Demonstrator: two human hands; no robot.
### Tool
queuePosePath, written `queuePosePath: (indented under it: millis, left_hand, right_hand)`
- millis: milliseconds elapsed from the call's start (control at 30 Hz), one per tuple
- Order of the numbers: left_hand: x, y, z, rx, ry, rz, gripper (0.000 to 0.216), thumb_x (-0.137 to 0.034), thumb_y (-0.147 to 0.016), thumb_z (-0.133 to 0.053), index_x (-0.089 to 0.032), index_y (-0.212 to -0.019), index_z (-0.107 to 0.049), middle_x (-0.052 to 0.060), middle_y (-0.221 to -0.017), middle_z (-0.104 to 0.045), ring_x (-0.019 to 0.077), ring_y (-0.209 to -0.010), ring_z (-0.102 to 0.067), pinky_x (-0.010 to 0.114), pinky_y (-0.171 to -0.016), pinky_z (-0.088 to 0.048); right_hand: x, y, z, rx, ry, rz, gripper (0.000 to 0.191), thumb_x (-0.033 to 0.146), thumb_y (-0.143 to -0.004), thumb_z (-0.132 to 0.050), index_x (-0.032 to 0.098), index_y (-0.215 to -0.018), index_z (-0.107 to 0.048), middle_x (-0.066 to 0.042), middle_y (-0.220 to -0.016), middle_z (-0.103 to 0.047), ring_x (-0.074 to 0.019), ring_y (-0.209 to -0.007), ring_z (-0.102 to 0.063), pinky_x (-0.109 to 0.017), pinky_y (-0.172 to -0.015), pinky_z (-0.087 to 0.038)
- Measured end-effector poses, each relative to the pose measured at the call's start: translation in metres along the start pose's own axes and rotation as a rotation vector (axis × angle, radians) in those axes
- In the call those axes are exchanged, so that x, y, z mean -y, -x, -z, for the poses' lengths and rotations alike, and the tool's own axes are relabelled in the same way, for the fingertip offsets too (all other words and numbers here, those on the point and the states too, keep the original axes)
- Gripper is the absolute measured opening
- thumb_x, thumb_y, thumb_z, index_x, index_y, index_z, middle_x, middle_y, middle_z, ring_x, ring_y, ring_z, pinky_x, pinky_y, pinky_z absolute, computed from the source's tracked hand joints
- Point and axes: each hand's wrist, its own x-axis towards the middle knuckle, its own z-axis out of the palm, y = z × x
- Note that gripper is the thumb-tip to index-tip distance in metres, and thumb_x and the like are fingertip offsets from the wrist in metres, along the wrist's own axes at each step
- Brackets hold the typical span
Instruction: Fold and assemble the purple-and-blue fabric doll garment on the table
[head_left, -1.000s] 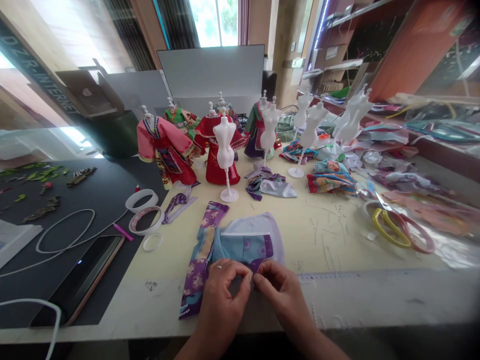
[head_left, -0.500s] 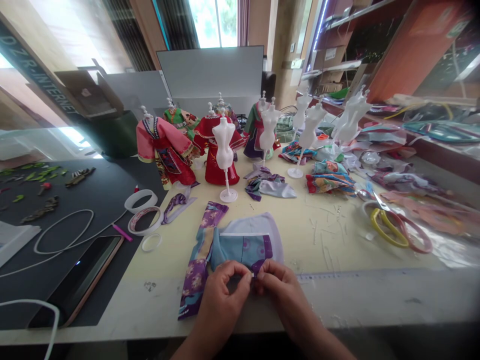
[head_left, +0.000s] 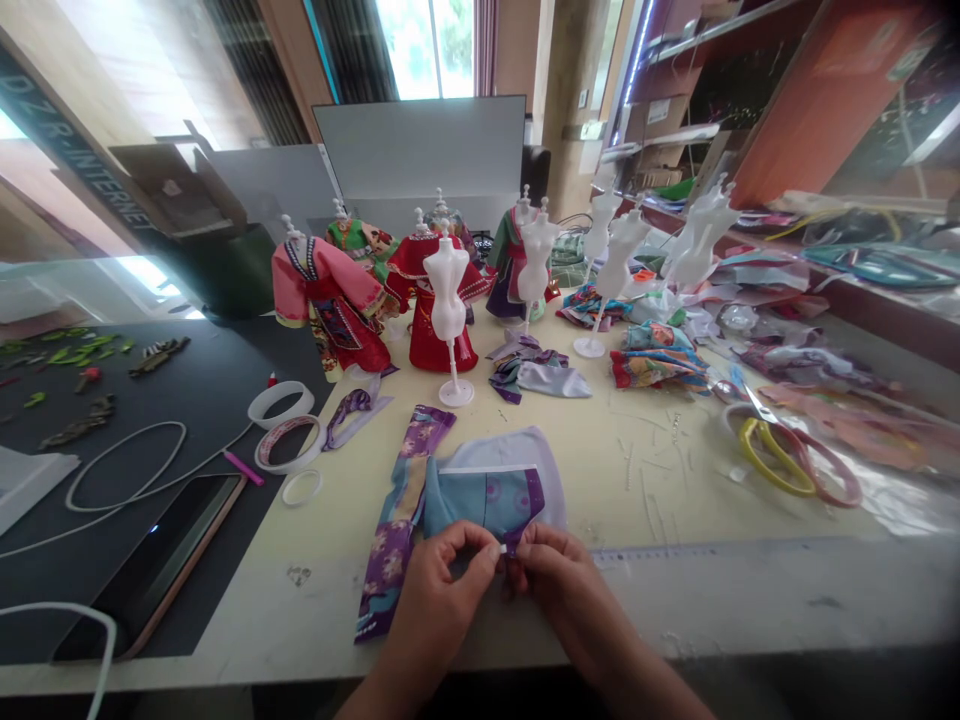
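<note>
A small doll garment point(head_left: 476, 497) of blue and purple cloth with a pale lining lies in front of me, its patterned purple sleeve point(head_left: 401, 500) stretched out to the left. My left hand point(head_left: 450, 590) is closed in a pinch, with a small white strip point(head_left: 503, 549) at its thumb and fingertip. Close beside it, my right hand point(head_left: 566, 585) pinches the purple lower edge of the garment. Both sets of fingertips nearly meet at that edge, and they partly hide the cloth between them.
Bare white mannequins point(head_left: 448, 290) and dressed ones point(head_left: 334, 300) stand behind the garment. Scissors point(head_left: 776, 455) and cloth scraps point(head_left: 660, 357) lie to the right, near a clear ruler point(head_left: 660, 552). On the left are tape rolls point(head_left: 287, 443), a pink pen point(head_left: 244, 467) and a phone point(head_left: 161, 560).
My fingers have shifted slightly at the garment's edge, and more of the white strip shows between them. The garment stays in place.
</note>
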Motion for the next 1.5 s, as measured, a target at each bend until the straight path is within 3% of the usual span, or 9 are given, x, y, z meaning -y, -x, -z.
queuePosePath:
  millis: [167, 433, 533, 800, 967, 1067, 1233, 1333, 1500]
  left_hand:
    - [-0.003, 0.0, -0.001, -0.007, -0.033, -0.031, 0.02, -0.029, -0.079, -0.051, -0.017, -0.065, -0.06, 0.0, -0.063, -0.064, 0.0147, -0.064, -0.059, 0.021, -0.058, -0.046]
    - [0.002, 0.003, -0.003, -0.081, -0.225, -0.136, 0.017, -0.026, -0.08, -0.05, -0.019, -0.069, -0.06, 0.001, -0.072, -0.065, 0.0175, -0.074, -0.06, 0.027, -0.068, -0.044]
    - [0.004, 0.003, -0.005, -0.085, -0.25, -0.157, 0.017, -0.026, -0.08, -0.049, -0.019, -0.07, -0.059, 0.001, -0.074, -0.064, 0.018, -0.075, -0.06, 0.028, -0.068, -0.044]
    - [-0.006, -0.002, -0.004, -0.001, -0.104, -0.079, 0.02, -0.028, -0.08, -0.05, -0.019, -0.066, -0.06, 0.0, -0.065, -0.065, 0.0161, -0.067, -0.061, 0.023, -0.06, -0.046]
    - [-0.008, -0.004, 0.0, 0.067, 0.027, -0.084, 0.023, -0.031, -0.084, -0.046, -0.018, -0.075, -0.063, 0.001, -0.071, -0.068, 0.0165, -0.072, -0.063, 0.023, -0.067, -0.049]
    - [-0.005, -0.005, 0.0, 0.06, -0.007, -0.112, 0.021, -0.03, -0.083, -0.047, -0.019, -0.078, -0.063, 0.002, -0.075, -0.068, 0.0172, -0.075, -0.063, 0.025, -0.07, -0.049]
    - [0.004, -0.009, -0.003, -0.068, -0.108, -0.215, 0.015, -0.027, -0.081, -0.049, -0.019, -0.085, -0.062, 0.005, -0.096, -0.064, 0.0196, -0.095, -0.059, 0.027, -0.078, -0.049]
    - [0.006, -0.011, -0.004, -0.014, -0.156, -0.159, 0.019, -0.029, -0.081, -0.051, -0.021, -0.093, -0.063, 0.005, -0.103, -0.063, 0.0215, -0.101, -0.057, 0.028, -0.076, -0.05]
    - [0.007, -0.014, -0.002, 0.083, -0.174, -0.091, 0.023, -0.03, -0.079, -0.056, -0.024, -0.1, -0.063, 0.004, -0.104, -0.065, 0.0231, -0.101, -0.057, 0.036, -0.09, -0.045]
  right_hand:
    - [0.0, 0.002, 0.001, -0.028, 0.111, 0.044, 0.014, 0.023, -0.072, -0.061, 0.015, -0.06, -0.056, 0.0, -0.057, -0.055, -0.0127, -0.059, -0.05, -0.026, -0.064, -0.038]
    - [0.002, 0.006, 0.003, -0.042, 0.482, 0.293, 0.018, 0.033, -0.077, -0.058, 0.016, -0.068, -0.058, -0.001, -0.064, -0.056, -0.0153, -0.065, -0.052, -0.026, -0.061, -0.039]
    - [0.0, 0.004, 0.006, -0.05, 0.526, 0.313, 0.017, 0.031, -0.078, -0.057, 0.017, -0.069, -0.057, 0.0, -0.065, -0.055, -0.0149, -0.064, -0.052, -0.026, -0.061, -0.04]
    - [0.002, 0.0, 0.005, -0.029, 0.186, 0.058, 0.016, 0.024, -0.071, -0.062, 0.016, -0.06, -0.054, 0.001, -0.055, -0.054, -0.0125, -0.059, -0.049, -0.025, -0.061, -0.038]
    - [0.007, -0.001, 0.004, 0.027, -0.02, 0.022, 0.008, 0.018, -0.068, -0.06, 0.014, -0.062, -0.059, 0.001, -0.054, -0.054, -0.0113, -0.056, -0.046, -0.025, -0.061, -0.037]
    - [0.008, -0.001, 0.004, 0.039, -0.052, 0.015, 0.007, 0.018, -0.067, -0.06, 0.015, -0.062, -0.06, 0.001, -0.053, -0.053, -0.0114, -0.055, -0.045, -0.025, -0.061, -0.037]
    - [0.008, -0.002, 0.005, 0.06, -0.079, 0.0, 0.006, 0.017, -0.066, -0.059, 0.014, -0.06, -0.059, 0.001, -0.052, -0.053, -0.0113, -0.054, -0.044, -0.025, -0.059, -0.037]
    - [0.008, -0.002, 0.007, 0.055, -0.074, 0.007, 0.007, 0.017, -0.066, -0.059, 0.015, -0.059, -0.057, 0.002, -0.05, -0.052, -0.0106, -0.052, -0.043, -0.025, -0.057, -0.035]
    - [0.011, -0.003, 0.014, 0.011, 0.012, 0.066, 0.007, 0.02, -0.067, -0.062, 0.017, -0.063, -0.056, 0.003, -0.05, -0.053, -0.0107, -0.052, -0.044, -0.024, -0.058, -0.034]
